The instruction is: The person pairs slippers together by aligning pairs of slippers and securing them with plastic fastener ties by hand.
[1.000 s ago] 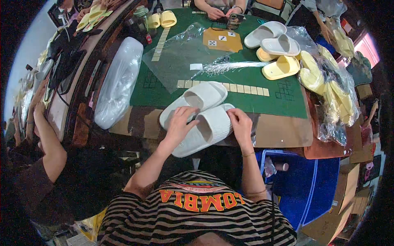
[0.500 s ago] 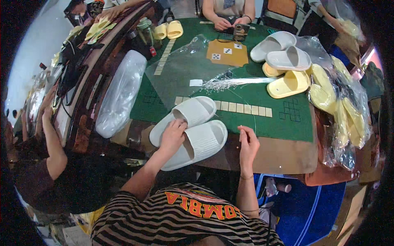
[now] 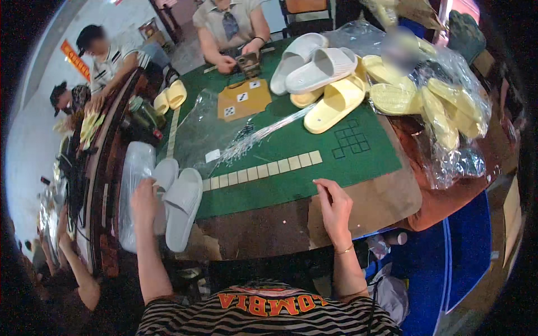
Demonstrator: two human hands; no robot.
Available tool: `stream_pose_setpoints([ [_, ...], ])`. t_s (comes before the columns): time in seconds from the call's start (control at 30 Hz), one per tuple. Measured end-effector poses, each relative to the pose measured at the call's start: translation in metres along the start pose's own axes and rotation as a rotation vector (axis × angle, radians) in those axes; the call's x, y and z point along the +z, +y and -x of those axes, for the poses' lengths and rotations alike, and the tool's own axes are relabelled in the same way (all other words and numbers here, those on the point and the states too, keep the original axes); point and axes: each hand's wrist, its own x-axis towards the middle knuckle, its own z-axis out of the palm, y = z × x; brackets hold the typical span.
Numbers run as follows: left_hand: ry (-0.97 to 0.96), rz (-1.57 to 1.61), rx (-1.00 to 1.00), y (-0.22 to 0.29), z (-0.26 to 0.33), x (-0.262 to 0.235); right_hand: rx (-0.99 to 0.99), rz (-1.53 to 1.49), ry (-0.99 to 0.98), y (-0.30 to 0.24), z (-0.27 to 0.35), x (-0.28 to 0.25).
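My left hand (image 3: 144,201) is closed on a pair of light grey slippers (image 3: 186,196) at the table's left side, beside a long bundle of clear plastic (image 3: 139,159). Part of the outer slipper is hidden behind that hand. Over the near edge of the table is my right hand (image 3: 337,210), thumb and forefinger pinched together; whatever they hold is too small to name. Ahead of it, a bundle of thin clear plastic strands (image 3: 260,137) lies on the green tabletop (image 3: 291,193), its frayed end near a small white piece (image 3: 213,155).
Grey slippers (image 3: 322,70) are piled over yellow slippers (image 3: 336,103) at the far right. Bagged yellow slippers (image 3: 440,112) lie beyond the right edge. A yellow pair (image 3: 171,96) and a jar (image 3: 147,112) stand at the far left. Opposite me sits a person (image 3: 232,31) holding a phone.
My left hand has carried the grey slippers leftward to the plastic bundle and turned them. The right hand stays pinched near the table edge. My view has swung to the right.
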Motion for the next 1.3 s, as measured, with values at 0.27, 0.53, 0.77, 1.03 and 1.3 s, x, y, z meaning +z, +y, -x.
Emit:
stream_pose_setpoints([
  [0.27, -0.137, 1.031, 0.470, 0.254, -0.161, 0.052, -0.121, 0.294, 0.009, 0.029, 0.013, 0.002],
  [0.53, -0.609, 2.140, -0.060, 0.387, -0.198, 0.097, -0.144, 0.363, -0.042, 0.037, 0.017, 0.005],
  [0.77, -0.816, 2.193, -0.027, 0.288, -0.124, 0.023, -0.182, 0.360, 0.076, 0.036, 0.014, 0.004],
  [1.03, -0.743, 1.883, 0.038, 0.121, 0.029, -0.016, 0.081, 0.221, 0.235, 0.068, 0.022, -0.001],
  [1.3, -0.791, 1.729, -0.160, 0.034, 0.114, 0.040, 0.246, 0.130, 0.306, 0.061, 0.012, -0.008],
])
